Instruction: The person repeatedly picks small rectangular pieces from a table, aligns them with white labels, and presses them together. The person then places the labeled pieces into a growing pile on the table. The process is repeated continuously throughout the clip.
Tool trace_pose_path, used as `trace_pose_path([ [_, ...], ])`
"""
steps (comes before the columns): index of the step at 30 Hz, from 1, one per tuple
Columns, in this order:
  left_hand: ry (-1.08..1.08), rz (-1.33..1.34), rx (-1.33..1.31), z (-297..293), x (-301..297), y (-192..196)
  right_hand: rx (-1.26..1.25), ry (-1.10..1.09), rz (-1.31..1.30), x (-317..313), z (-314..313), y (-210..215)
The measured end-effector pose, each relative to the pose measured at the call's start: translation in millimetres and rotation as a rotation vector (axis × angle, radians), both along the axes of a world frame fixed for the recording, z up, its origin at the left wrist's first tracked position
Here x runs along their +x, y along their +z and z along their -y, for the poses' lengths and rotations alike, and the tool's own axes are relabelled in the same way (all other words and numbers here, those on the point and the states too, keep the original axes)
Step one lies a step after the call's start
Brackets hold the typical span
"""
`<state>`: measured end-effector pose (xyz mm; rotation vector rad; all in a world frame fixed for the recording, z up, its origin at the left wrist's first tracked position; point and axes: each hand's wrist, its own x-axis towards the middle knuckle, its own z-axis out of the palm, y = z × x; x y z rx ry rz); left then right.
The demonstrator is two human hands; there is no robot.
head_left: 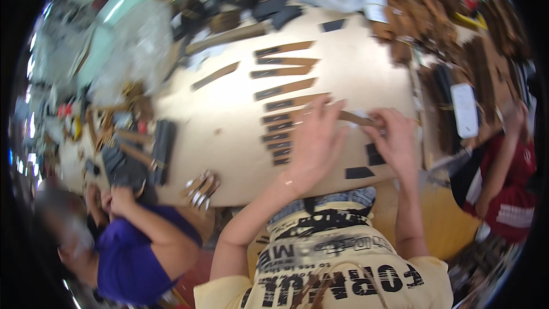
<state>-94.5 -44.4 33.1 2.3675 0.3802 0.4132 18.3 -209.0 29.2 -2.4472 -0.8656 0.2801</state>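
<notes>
A thin brown strip spans the gap between my hands. My right hand pinches its right end between thumb and fingers. My left hand has its fingers stretched out and apart, at the strip's left end and over the right ends of the row; whether it grips the strip is hard to tell. To its left, several brown strips with dark left ends lie in a column on the table. Dark flat pieces lie below and beside my right hand. Another strip lies apart at the left.
A person in purple works at the left beside dark rolled material. Another person in dark red is at the right, near stacked brown strips and a white card. A small bundle lies near the front edge. Clear plastic covers the back left.
</notes>
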Motion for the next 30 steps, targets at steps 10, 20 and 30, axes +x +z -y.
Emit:
trace_pose_path([
  [10, -0.255, -0.035, -0.304, -17.2, -22.1, 23.5, 0.136, 0.263, 0.049, -17.9, -12.3, 49.6],
  [20, 0.733, -0.462, -0.365, -141.9, -225.6, 52.7, 0.134, 0.250, 0.045, -9.8, -42.3, 47.1],
  [30, 0.429, -0.209, 0.589, -173.5, -138.5, -5.5, -0.015, 0.106, 0.016, 7.6, 26.3, 38.9],
])
